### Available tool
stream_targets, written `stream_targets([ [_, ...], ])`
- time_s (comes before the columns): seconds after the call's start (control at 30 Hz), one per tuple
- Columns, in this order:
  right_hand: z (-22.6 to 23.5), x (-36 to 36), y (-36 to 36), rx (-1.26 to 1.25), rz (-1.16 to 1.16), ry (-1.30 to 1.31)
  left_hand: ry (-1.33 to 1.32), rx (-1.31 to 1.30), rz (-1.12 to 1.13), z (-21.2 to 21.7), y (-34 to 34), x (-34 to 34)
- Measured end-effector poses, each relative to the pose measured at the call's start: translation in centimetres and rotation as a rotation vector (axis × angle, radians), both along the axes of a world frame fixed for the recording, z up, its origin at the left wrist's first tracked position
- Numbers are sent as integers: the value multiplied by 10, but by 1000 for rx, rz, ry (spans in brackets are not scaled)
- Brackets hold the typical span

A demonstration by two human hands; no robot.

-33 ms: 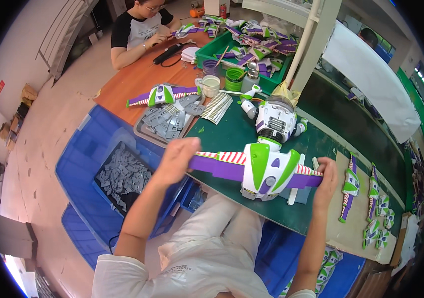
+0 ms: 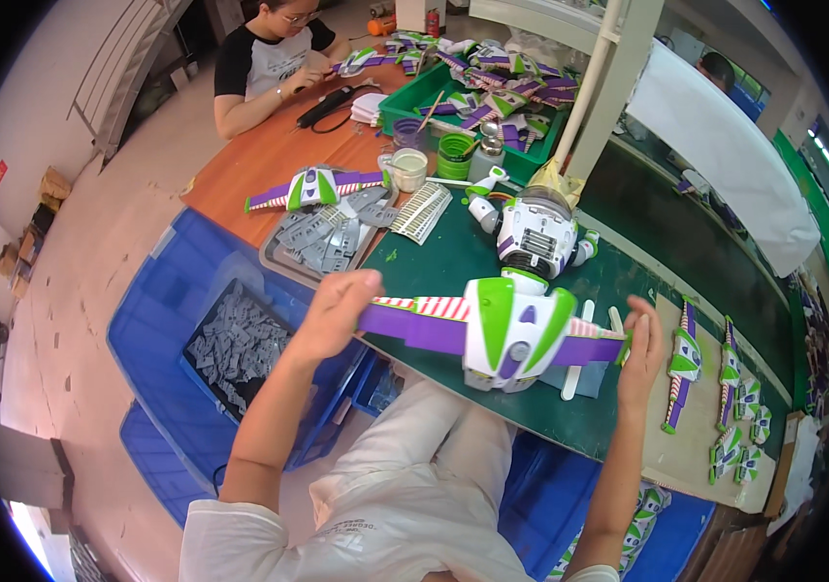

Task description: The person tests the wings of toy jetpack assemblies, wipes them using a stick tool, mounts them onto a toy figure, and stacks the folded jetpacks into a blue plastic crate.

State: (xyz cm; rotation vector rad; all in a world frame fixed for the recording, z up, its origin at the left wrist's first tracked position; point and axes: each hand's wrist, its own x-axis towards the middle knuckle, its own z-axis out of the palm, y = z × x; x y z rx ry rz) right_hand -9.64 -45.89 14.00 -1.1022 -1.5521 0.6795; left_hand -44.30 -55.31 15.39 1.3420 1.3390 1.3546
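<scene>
A white, green and purple toy wing pack with spread striped wings lies across the front of the dark green table. My left hand grips the tip of its left wing. My right hand holds the tip of its right wing. Just behind the pack stands a white toy robot torso with a clear dome.
A grey tray of grey plastic parts and another wing pack sit to the left. Blue crates stand by my left leg. A person works at the orange table behind. Several finished wings lie at right.
</scene>
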Motion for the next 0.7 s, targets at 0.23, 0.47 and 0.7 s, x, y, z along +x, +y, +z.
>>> stream_targets([
  [0.23, 85, -67, -12, -118, 880, -577, 192, 245, -241, 12, 18, 11],
  [0.47, 41, -94, -55, -458, 685, 149, -336, 257, -144, -22, 19, 83],
  [0.7, 24, -95, -29, -493, 530, 887, -799, 85, -273, -34, 21, 83],
])
